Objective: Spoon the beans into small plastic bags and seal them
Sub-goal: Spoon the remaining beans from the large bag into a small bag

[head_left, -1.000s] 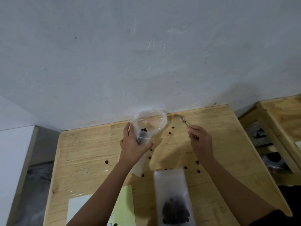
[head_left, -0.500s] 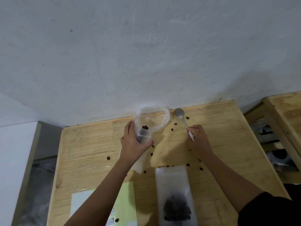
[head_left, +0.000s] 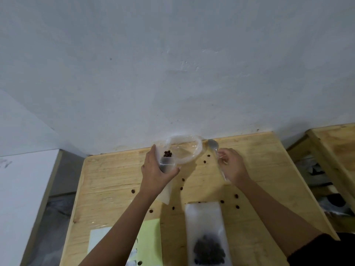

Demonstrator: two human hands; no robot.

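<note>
My left hand (head_left: 156,174) grips a small clear plastic bag (head_left: 183,150) around its middle, its mouth held wide open toward the wall, with several dark beans (head_left: 167,153) inside. My right hand (head_left: 231,166) holds a metal spoon (head_left: 213,145) by its handle; the bowl points toward the wall, just right of the bag's mouth and apart from it. A second frosted bag (head_left: 206,223) lies flat near the table's front, a heap of beans in its lower end. Several loose beans (head_left: 205,161) are scattered on the wooden table (head_left: 107,175).
Green and white paper sheets (head_left: 149,239) lie at the front left of the table. A grey wall stands right behind the table. Another wooden table (head_left: 336,143) is to the right, with a gap and dark clutter between.
The spoon's bowl has turned up and come closer to the bag's open mouth; my right hand shifted slightly toward the wall. My left hand keeps holding the bag.
</note>
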